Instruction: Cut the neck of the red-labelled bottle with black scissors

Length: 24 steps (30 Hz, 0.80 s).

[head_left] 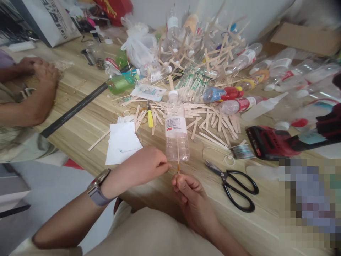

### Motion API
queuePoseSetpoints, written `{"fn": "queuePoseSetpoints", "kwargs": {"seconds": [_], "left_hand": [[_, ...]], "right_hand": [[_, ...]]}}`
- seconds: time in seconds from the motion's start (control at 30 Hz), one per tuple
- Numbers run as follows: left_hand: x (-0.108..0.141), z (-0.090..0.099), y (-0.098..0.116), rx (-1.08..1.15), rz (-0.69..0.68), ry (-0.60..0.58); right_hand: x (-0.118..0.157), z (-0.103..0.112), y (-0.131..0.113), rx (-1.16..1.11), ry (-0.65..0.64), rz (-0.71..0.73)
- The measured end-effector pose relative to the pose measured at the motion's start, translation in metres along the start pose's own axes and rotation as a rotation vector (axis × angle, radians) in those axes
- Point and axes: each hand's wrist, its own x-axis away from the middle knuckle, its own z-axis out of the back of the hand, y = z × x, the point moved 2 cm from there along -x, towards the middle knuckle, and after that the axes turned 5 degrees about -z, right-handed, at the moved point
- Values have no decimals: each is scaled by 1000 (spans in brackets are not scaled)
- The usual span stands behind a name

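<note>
A clear plastic bottle [176,128] with a white cap and a white label stands or lies on the table in front of me; which one I cannot tell. My right hand [190,193] pinches a thin stick [178,153] with an orange-brown band, which points away from me across the bottle's lower part. My left hand [151,163], with a watch on its wrist, is closed just left of the stick, thumb and finger together; anything between them is too small to name. White paper [123,142] lies beyond my left hand. Black-handled scissors [231,185] rest to the right.
Wooden sticks [213,121], a yellow-handled tool [150,118] and a spool [243,152] lie beyond my hands. Plastic bottles and crossed sticks crowd the back. A red and black power tool [271,142] is at the right. Another person's hands [39,69] are at the left.
</note>
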Motion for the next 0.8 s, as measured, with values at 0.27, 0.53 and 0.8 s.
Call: {"fn": "queuePoseSetpoints", "kwargs": {"seconds": [0.27,0.53,0.8], "left_hand": [[5,0,7,-70,-112,-7],[-5,0,0,69,-13,-57],[-11,-11,-23,672,35,-165]], "right_hand": [[-1,1,0,-15,-10,-5],[1,0,1,9,-53,-2],[2,-2,1,28,-110,-66]]}}
